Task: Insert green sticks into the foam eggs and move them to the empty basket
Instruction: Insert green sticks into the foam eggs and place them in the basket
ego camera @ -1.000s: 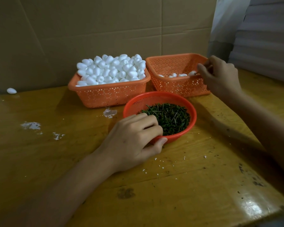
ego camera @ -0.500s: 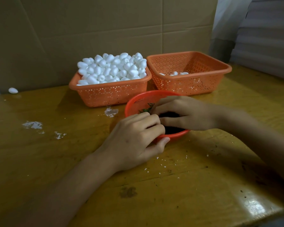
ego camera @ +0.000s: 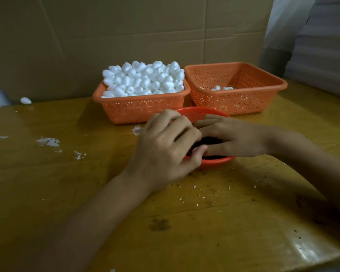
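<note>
Since a moment ago my left grip (ego camera: 165, 150) has lifted off the near rim of the red bowl (ego camera: 218, 161) and crept over it, meeting my right grip (ego camera: 230, 138), which stays down in the bowl. My left fingers are curled and the thumb lies across the rim, but whether they hold anything I cannot tell. My right fingers reach onto the green sticks (ego camera: 210, 141), and I cannot see if they have pinched one. The left basket (ego camera: 137, 112) is heaped with foam eggs (ego camera: 143, 79). The right basket (ego camera: 234, 103) holds only a few on its floor. By my reckoning the job has barely begun. One stray egg (ego camera: 26, 100) sits far left on the bench (ego camera: 204, 222).
</note>
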